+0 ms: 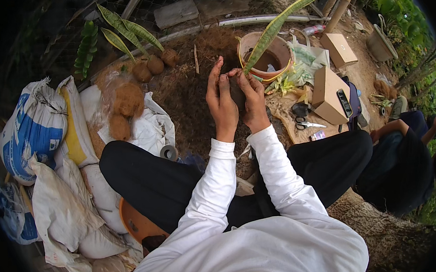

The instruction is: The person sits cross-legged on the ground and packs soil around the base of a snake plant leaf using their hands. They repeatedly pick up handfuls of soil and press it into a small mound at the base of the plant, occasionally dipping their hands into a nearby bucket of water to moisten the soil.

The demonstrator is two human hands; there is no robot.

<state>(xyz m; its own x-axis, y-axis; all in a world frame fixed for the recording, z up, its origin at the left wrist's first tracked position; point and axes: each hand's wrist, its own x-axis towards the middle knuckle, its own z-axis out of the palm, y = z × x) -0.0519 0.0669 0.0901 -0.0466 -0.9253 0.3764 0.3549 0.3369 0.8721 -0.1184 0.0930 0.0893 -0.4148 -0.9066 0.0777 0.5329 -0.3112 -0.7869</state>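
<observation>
My left hand [221, 105] is raised in front of me with its fingers stretched out and soil on them. Facing it, my right hand [254, 103] curls around the base of a snake plant leaf [277, 29], which slants up to the right. A dark clump, apparently soil, [237, 93] shows between my palms; how far the left palm touches it I cannot tell. Beyond my hands lies dark loose soil [187, 95]. Several snake plants with round brown fibre-covered root balls [155, 65] stand at the far left.
A round pot [285, 55] stands just beyond my right hand. Cardboard boxes [326, 94], a phone [344, 103] and scissors [310, 125] lie to the right. Brown fibre balls [128, 100], a tape roll [168, 152] and stuffed sacks [33, 131] are left. Another person [397, 164] sits at right.
</observation>
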